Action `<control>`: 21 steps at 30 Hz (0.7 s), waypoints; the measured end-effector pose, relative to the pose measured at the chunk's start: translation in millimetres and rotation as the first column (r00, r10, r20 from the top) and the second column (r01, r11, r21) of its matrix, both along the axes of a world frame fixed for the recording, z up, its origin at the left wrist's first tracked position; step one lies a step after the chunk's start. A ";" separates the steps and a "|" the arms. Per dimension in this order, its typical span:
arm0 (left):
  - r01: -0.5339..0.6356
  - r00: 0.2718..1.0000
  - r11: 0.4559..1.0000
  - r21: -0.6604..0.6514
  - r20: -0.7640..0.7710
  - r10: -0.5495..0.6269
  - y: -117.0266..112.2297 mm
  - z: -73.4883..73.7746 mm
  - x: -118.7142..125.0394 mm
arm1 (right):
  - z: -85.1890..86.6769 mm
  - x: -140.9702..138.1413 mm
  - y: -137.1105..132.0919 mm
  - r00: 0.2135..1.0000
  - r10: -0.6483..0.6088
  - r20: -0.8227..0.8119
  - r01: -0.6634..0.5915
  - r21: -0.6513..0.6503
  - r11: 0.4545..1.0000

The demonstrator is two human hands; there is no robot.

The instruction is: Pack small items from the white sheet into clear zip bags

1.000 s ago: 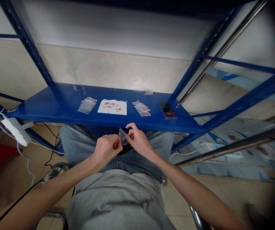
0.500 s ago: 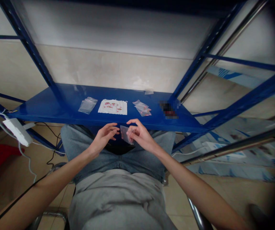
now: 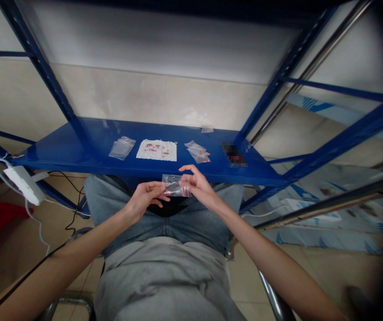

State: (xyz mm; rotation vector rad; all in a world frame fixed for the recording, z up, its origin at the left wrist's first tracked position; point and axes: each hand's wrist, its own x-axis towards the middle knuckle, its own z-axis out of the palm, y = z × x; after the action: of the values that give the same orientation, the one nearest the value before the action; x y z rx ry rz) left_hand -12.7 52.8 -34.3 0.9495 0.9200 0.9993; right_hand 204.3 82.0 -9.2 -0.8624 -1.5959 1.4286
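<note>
A small clear plastic zip bag is stretched between both hands over my lap, just in front of the blue shelf's edge. My left hand pinches its left end between thumb and fingers. At the bag's right end, my right hand grips it, with the index finger extended. Some small reddish thing may be inside the bag, too small to name. Ahead on the shelf, a white cloth carries several small pink and brown pieces. To its right lie bags with small pinkish pieces.
A stack of clear plastic bags lies left on the blue shelf. A blurred-out dark object is at the right, and a small clear scrap at the back. A white power strip hangs at the left.
My left hand has moved right and taken hold of the bag's left end. The bag has turned from hanging aslant in my right hand to lying level between both hands.
</note>
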 end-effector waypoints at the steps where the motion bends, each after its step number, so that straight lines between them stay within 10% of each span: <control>1: -0.004 1.000 1.000 -0.005 0.003 0.004 0.1 1.0 -0.1 | -0.6 0.0 0.1 1.000 0.004 -0.004 -0.004 0.003 1.000; 21: 0.134 0.991 0.991 0.016 0.028 -0.134 5.7 -5.8 -4.1 | 3.3 1.2 -2.9 0.998 -0.023 -0.062 0.025 0.036 0.999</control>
State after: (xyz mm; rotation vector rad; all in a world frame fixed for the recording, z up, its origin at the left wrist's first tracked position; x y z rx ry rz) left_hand -16.8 58.5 -40.0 0.9934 0.8150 0.9038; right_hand 205.5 79.1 -6.0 -0.8067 -1.5561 1.3921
